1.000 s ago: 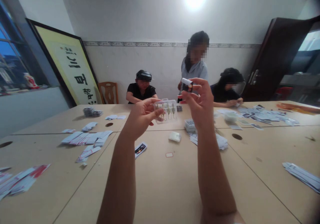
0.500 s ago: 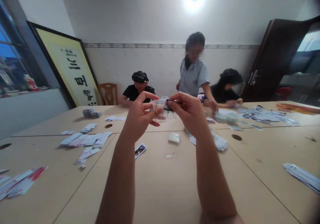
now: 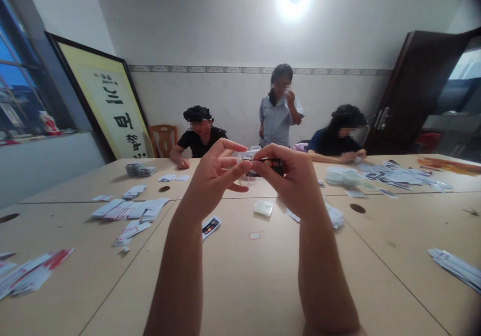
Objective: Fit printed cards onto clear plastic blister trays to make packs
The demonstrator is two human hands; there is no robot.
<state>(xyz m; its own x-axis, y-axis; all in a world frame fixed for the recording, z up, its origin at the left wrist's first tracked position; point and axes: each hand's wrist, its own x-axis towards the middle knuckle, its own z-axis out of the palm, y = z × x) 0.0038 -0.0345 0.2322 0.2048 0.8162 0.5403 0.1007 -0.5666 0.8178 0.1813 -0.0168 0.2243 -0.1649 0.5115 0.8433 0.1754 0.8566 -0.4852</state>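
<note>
Raised above the middle of the table, my left hand (image 3: 218,176) pinches a small clear plastic box (image 3: 244,180) between thumb and fingers. My right hand (image 3: 291,173) grips a dark printed card (image 3: 271,164) with small orange pictures, its left end against the box. My fingers cover much of both, so I cannot tell how far the card sits inside. Below them on the table lie a pale, flat, wrapped packet (image 3: 263,208) and a small red-edged label (image 3: 254,236). Another dark printed card (image 3: 211,227) rests beside my left forearm.
White cards (image 3: 130,209) lie in piles on the left, with more at the near left edge. Clear packets (image 3: 343,176) and scattered cards (image 3: 398,180) cover the far right. Two people sit opposite; a third person (image 3: 280,110) stands between them.
The dark card has turned more face-on to me, and the box has shifted slightly right. The standing person has drawn back from the table and raised a hand toward the face.
</note>
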